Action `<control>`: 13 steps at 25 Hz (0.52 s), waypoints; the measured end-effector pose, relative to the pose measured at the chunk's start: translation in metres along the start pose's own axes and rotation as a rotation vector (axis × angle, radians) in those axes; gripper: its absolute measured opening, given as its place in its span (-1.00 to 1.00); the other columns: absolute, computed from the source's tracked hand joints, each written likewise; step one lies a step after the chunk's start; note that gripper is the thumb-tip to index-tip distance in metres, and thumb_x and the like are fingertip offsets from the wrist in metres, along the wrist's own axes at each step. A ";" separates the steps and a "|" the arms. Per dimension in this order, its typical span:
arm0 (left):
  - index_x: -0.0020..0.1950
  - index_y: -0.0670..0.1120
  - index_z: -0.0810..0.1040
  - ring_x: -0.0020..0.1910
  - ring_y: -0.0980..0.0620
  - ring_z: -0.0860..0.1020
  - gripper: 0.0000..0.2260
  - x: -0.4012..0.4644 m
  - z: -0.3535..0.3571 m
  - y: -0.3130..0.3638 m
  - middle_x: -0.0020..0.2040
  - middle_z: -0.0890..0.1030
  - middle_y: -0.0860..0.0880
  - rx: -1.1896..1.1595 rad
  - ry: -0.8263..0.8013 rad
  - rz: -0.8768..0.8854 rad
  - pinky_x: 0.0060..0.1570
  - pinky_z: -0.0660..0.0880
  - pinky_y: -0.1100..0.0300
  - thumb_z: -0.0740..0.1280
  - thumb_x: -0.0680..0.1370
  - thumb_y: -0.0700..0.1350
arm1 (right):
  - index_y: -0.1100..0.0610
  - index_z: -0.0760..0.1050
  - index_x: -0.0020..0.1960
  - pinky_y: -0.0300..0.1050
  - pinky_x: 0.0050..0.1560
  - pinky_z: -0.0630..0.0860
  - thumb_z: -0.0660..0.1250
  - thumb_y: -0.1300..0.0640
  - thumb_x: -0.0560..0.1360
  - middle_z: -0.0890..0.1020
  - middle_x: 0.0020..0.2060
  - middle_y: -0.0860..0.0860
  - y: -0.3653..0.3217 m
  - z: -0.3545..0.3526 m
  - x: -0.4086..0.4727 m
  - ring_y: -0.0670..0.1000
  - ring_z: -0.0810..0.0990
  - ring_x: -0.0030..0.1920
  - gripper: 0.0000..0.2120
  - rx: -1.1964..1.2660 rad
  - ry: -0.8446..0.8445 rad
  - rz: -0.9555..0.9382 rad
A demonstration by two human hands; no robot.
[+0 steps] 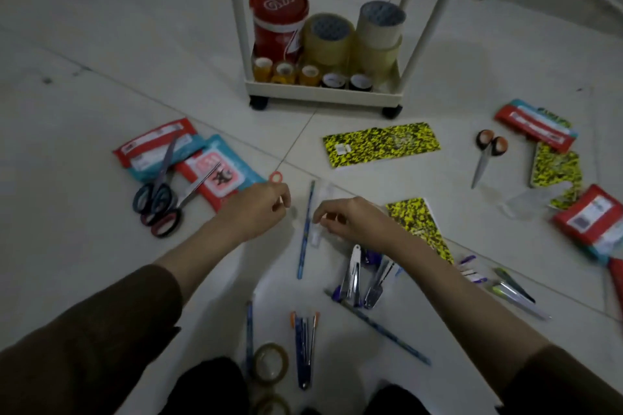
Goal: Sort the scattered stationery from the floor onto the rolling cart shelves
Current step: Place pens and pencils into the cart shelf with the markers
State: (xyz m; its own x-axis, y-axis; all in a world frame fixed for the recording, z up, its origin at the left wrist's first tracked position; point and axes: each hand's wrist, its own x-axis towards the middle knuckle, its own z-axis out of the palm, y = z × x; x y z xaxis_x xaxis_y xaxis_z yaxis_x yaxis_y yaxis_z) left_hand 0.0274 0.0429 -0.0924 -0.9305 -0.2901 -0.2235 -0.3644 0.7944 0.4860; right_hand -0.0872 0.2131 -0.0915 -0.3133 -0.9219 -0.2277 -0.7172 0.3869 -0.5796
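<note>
Pale floor tiles (101, 44) with thin grout lines fill the dim room, and stationery lies scattered across them. At the far middle stands a white rolling cart (323, 94) on black casters; its bottom shelf holds a red tub (279, 18), large tape rolls (328, 37) and a row of small ones. On the left lie red-and-teal packets (158, 148) under two pairs of scissors (156, 199). Yellow-black notebooks (381, 144) lie to the right, with orange-handled scissors (488, 153) beyond. Near the person are pens (305, 344), staplers (357, 276) and tape rings (271, 362). A blue pencil (305, 229) lies between the hands. The left hand (259, 209) has fingers pinched together, on what I cannot tell. The right hand (354, 221) pinches a small clear packet (317, 236) against the floor.
</note>
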 end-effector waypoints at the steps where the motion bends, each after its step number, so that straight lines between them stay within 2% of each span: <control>1: 0.02 -0.09 0.50 -0.15 -0.01 0.52 -0.89 -0.007 0.004 -0.006 -0.15 0.48 0.02 0.031 -0.011 -0.012 -0.15 0.48 0.12 0.23 0.53 -0.17 | 0.05 0.54 0.11 -0.18 -0.09 0.32 0.23 0.15 0.53 0.59 -0.08 0.00 -0.004 0.012 0.003 0.07 0.51 0.02 -0.80 -0.137 -0.049 -0.061; 3: 0.00 -0.07 0.49 -0.16 0.03 0.48 -0.92 -0.019 0.009 -0.016 -0.14 0.48 0.02 0.087 -0.025 -0.026 -0.23 0.40 0.20 0.24 0.54 -0.14 | -0.02 0.51 0.15 -0.08 0.02 0.32 0.22 0.10 0.51 0.56 0.03 -0.01 -0.009 0.035 0.005 0.07 0.45 0.09 -0.76 -0.556 -0.074 -0.238; 4: 0.00 -0.06 0.49 -0.16 0.05 0.47 -0.92 -0.025 0.011 -0.021 -0.13 0.50 0.02 0.104 -0.048 -0.022 -0.25 0.37 0.23 0.24 0.54 -0.14 | -0.08 0.52 0.11 -0.09 0.00 0.37 0.24 0.06 0.48 0.56 0.00 -0.06 -0.011 0.043 0.004 0.03 0.49 0.06 -0.77 -0.740 -0.035 -0.308; 6: 0.03 -0.05 0.51 -0.11 0.06 0.47 -0.88 -0.036 0.016 -0.029 -0.07 0.50 0.03 0.099 -0.137 0.011 -0.20 0.36 0.24 0.23 0.54 -0.16 | -0.17 0.55 -0.04 -0.20 -0.12 0.45 0.32 -0.03 0.38 0.59 -0.12 -0.15 -0.012 0.051 0.003 -0.08 0.57 -0.10 -0.83 -0.931 0.035 -0.383; 9: 0.11 -0.02 0.53 -0.03 0.09 0.44 -0.81 -0.054 0.021 -0.036 -0.03 0.44 0.06 0.104 -0.309 0.126 -0.06 0.36 0.27 0.22 0.54 -0.17 | -0.15 0.56 -0.14 -0.24 -0.18 0.47 0.43 -0.05 0.31 0.61 -0.17 -0.18 -0.007 0.050 0.007 -0.09 0.58 -0.19 -0.86 -0.954 0.070 -0.502; 11: 0.15 0.03 0.54 0.02 0.14 0.41 -0.79 -0.063 0.024 -0.040 0.02 0.42 0.07 0.124 -0.402 0.230 0.00 0.36 0.29 0.24 0.55 -0.15 | -0.13 0.56 -0.14 -0.16 -0.13 0.46 0.45 0.01 0.32 0.62 -0.16 -0.19 -0.004 0.046 0.010 -0.07 0.58 -0.19 -0.85 -0.954 0.095 -0.577; 13: 0.16 0.09 0.52 0.07 0.16 0.37 -0.77 -0.072 0.027 -0.043 0.09 0.40 0.09 0.153 -0.472 0.293 -0.02 0.36 0.28 0.30 0.52 -0.10 | -0.11 0.56 -0.08 -0.05 -0.04 0.35 0.44 0.09 0.35 0.63 -0.14 -0.18 -0.002 0.045 0.013 -0.04 0.59 -0.15 -0.82 -0.924 0.154 -0.661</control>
State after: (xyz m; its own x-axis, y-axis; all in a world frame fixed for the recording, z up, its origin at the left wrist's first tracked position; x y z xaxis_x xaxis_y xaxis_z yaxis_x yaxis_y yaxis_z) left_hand 0.1110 0.0443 -0.1199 -0.8618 0.1954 -0.4680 -0.0518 0.8841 0.4645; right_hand -0.0617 0.1997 -0.1286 0.2673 -0.9627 0.0423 -0.9331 -0.2477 0.2607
